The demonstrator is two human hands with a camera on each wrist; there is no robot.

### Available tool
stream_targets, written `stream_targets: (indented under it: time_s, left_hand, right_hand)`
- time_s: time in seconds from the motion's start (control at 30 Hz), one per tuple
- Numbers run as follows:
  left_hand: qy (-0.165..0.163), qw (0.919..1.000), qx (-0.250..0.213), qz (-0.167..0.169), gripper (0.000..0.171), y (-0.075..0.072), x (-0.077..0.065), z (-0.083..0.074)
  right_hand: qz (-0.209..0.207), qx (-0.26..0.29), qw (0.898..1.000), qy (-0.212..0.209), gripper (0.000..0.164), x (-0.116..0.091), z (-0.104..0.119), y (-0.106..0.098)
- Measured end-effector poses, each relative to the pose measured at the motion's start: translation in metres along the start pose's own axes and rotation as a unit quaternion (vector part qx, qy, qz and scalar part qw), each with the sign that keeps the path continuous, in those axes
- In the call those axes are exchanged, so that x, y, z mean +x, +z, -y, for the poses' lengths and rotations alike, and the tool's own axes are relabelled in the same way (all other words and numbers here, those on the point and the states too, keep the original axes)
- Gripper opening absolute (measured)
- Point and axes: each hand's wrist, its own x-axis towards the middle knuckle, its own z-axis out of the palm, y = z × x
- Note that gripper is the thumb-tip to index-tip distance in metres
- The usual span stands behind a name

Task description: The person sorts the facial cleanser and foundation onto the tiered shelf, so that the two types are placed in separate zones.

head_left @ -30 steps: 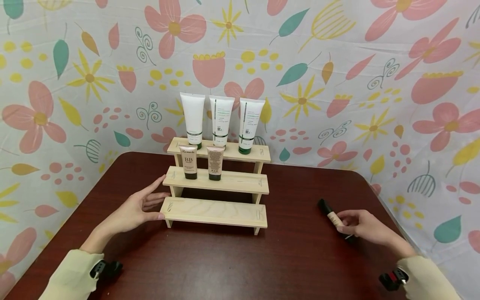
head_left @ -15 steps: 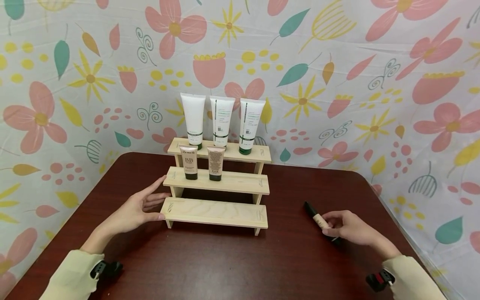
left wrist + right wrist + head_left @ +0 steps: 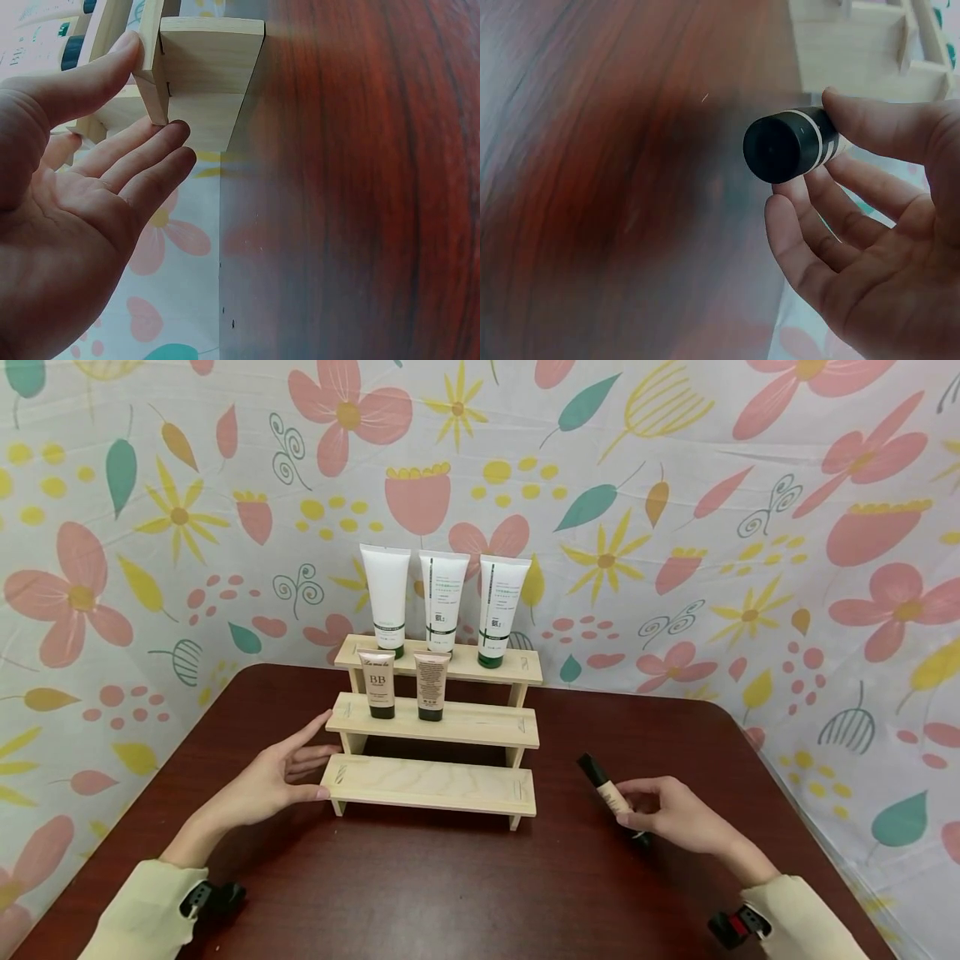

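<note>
My right hand [image 3: 678,814] pinches a slim beige cosmetic tube [image 3: 613,797] with a black cap and black base, tilted over the table right of the stand. The right wrist view shows the tube's round black end [image 3: 774,148] between thumb and fingers. A three-step wooden stand [image 3: 435,783] stands left of it. Against the stand's left side, my left hand [image 3: 258,781] rests with extended fingers; its thumb [image 3: 94,86] touches the bottom step's edge. Two small beige tubes, a BB cream tube [image 3: 379,685] and another tube [image 3: 431,687], stand on the middle step.
Three white tubes with green caps stand on the top step: left tube [image 3: 387,597], middle tube [image 3: 443,602], right tube [image 3: 501,610]. The dark red wooden table [image 3: 420,893] runs back to a flower-patterned cloth [image 3: 600,460].
My right hand has moved left across the table with the cosmetic tube, closer to the stand. My left hand and the stand have stayed put.
</note>
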Motion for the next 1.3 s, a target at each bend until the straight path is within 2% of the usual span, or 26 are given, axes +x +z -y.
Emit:
stream_targets:
  time_s: [0.3,0.5,0.73,1.07,1.3]
  left_hand:
    - [-0.005,1.0,0.005,-0.001,0.11,0.0,-0.001,-0.001]
    - [-0.005,1.0,0.001,-0.001,0.109,0.001,-0.001,0.0]
    - [-0.001,1.0,0.004,-0.001,0.11,0.0,0.0,0.0]
    - [0.004,1.0,-0.003,0.0,0.109,0.0,-0.001,0.001]
    - [0.001,1.0,-0.007,-0.001,0.109,0.0,-0.001,0.001]
  right_hand:
    - [-0.028,0.027,0.999,-0.03,0.05,0.0,0.031,0.005]
    - [-0.054,0.026,0.997,-0.054,0.043,0.001,0.054,0.008]
    - [-0.106,0.018,0.991,-0.077,0.04,0.008,0.09,0.013]
    - [-0.182,0.023,0.972,-0.144,0.041,0.038,0.128,0.024]
    - [-0.21,0.05,0.964,-0.153,0.04,0.069,0.143,0.036]
